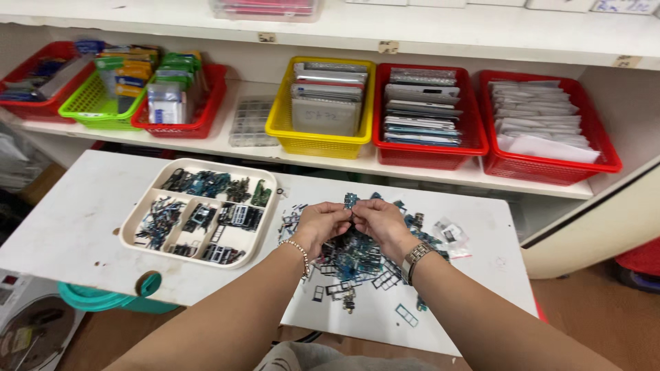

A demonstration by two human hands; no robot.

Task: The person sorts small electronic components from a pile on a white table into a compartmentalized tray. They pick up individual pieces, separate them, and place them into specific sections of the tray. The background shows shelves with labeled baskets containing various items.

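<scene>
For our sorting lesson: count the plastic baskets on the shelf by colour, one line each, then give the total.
Red baskets: 4, namely far left, behind the green one, centre right and far right
Green basket: 1
Yellow basket: 1
Total: 6

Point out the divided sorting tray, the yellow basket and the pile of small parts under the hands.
divided sorting tray [130, 221]: head view, on its left rim.
yellow basket [317, 143]: head view, on its front wall.
pile of small parts [363, 255]: head view, on the middle of the heap below the hands.
</scene>
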